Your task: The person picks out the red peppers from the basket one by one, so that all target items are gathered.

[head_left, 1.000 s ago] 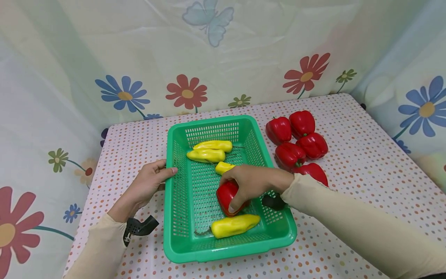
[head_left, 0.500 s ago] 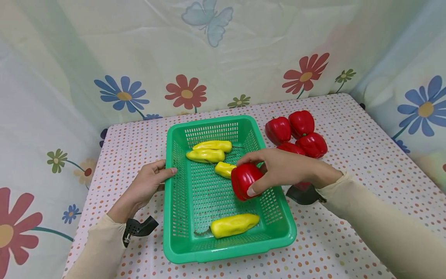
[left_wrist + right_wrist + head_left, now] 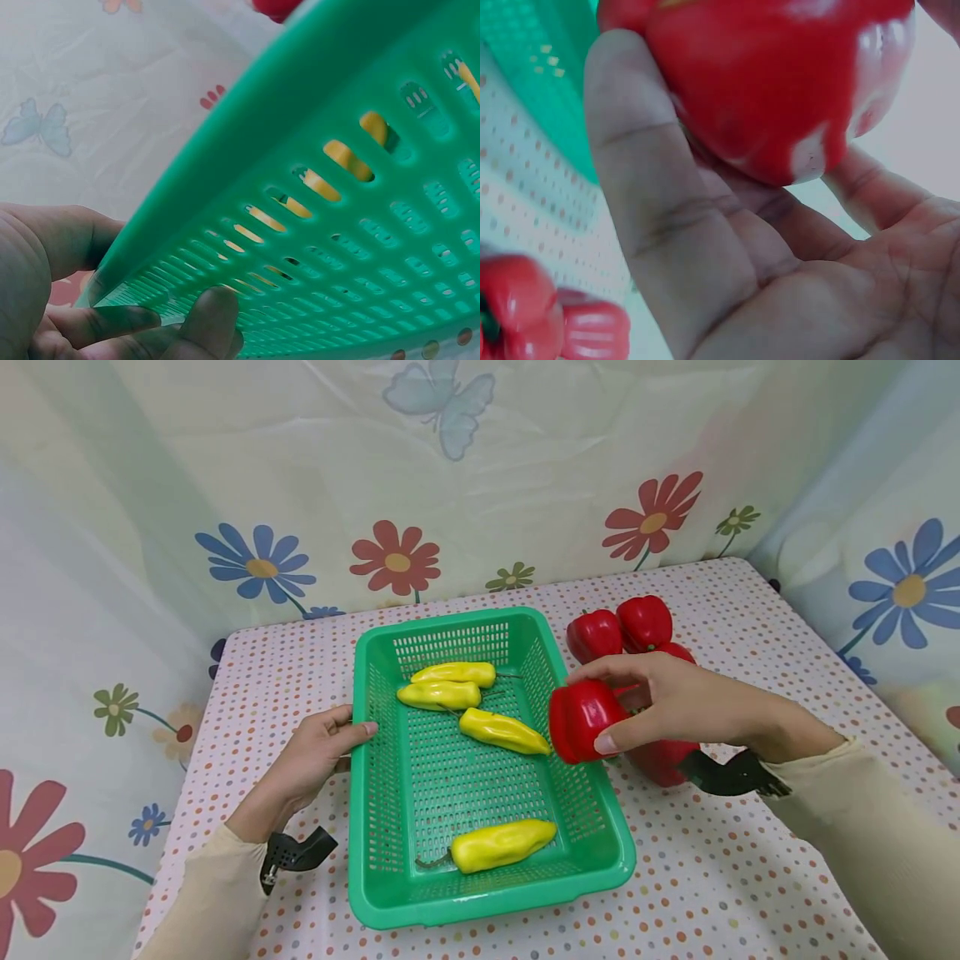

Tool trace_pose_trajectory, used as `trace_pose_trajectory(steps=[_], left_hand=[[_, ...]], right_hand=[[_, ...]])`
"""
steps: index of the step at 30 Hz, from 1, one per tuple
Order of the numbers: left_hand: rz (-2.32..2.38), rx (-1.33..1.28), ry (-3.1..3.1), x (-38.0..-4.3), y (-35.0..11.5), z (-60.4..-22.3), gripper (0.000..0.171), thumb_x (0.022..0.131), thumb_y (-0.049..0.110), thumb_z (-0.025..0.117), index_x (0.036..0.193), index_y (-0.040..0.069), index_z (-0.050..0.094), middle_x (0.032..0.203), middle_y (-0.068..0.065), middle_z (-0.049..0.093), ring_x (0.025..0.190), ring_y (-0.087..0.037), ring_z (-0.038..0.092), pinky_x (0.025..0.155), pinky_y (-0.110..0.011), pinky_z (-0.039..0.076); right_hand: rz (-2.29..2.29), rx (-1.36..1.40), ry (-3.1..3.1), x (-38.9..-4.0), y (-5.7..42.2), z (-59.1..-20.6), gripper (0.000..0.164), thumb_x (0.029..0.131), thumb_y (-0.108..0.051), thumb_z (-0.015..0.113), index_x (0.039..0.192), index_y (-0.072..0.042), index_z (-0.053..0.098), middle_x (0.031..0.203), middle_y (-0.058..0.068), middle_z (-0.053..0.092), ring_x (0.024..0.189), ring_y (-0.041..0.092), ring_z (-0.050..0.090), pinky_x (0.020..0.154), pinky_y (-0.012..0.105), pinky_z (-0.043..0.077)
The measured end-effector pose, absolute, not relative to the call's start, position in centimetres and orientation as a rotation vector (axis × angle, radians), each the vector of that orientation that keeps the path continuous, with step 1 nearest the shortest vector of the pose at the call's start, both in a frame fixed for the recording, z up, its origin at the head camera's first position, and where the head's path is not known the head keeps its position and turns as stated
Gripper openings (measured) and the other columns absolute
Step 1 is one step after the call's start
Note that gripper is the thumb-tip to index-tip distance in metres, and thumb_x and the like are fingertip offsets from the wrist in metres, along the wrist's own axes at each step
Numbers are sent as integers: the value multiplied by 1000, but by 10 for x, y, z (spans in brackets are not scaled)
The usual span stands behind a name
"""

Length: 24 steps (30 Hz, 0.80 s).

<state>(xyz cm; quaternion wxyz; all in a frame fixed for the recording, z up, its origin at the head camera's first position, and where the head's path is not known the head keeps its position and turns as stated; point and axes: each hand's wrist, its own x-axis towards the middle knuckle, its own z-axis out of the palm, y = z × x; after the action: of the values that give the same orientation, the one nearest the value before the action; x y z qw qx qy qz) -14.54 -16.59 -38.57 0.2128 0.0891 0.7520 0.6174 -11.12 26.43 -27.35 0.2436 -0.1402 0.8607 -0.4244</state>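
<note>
My right hand (image 3: 667,702) grips a red bell pepper (image 3: 585,718) above the right rim of a green plastic basket (image 3: 491,906). In the right wrist view, thumb and fingers wrap around the bell pepper (image 3: 772,82). My left hand (image 3: 315,760) holds the basket's left rim; in the left wrist view its thumb lies over the rim (image 3: 202,165) and the fingers are against the slotted outer wall. Inside the basket lie several yellow peppers: two near the far end, one yellow pepper (image 3: 502,731) at mid-right and one yellow pepper (image 3: 502,846) near the front.
Several red bell peppers (image 3: 645,623) sit grouped on the table right of the basket, partly hidden behind my right hand. A dotted cloth (image 3: 720,868) covers the table. A flowered curtain (image 3: 525,468) stands behind it and at both sides.
My right hand has lifted the red bell pepper from the basket floor and carried it right, over the rim. The middle yellow pepper is now uncovered. My left hand keeps its hold.
</note>
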Motion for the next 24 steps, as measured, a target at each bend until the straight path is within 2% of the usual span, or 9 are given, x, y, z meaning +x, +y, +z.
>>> trace_pose_trajectory(steps=[7,12,19,24], left_hand=[[1708,242,2095,-146,-166,-387,49,109,19,56,150,-7,47,128,-27,69,98,-18,76,87,-35,64],[1708,239,2093,-146,-165,-387,50,109,19,56,150,-6,47,128,-27,69,99,-19,76,88,-35,64],[1708,250,2086,-145,-166,-385,51,109,19,56,152,-7,45,129,-27,68,98,-17,75,87,-35,64],[1708,245,2082,-144,-166,-384,51,109,18,56,151,-7,45,129,-28,67,98,-17,76,87,-35,64]], right_hand=[[-1240,-313,2340,-107,301,-278,80,80,-20,87,149,-12,47,140,17,54,126,42,51,77,47,66],[-1233,-281,2391,-106,329,-287,75,86,-19,81,152,-11,45,143,17,52,125,40,52,76,46,66],[-1215,-230,2473,-106,363,-299,69,92,-16,76,153,-13,44,140,13,55,116,26,61,75,43,66],[-1244,-192,2480,-107,385,-308,69,93,-12,75,154,-12,41,133,-3,60,111,13,64,76,43,66]])
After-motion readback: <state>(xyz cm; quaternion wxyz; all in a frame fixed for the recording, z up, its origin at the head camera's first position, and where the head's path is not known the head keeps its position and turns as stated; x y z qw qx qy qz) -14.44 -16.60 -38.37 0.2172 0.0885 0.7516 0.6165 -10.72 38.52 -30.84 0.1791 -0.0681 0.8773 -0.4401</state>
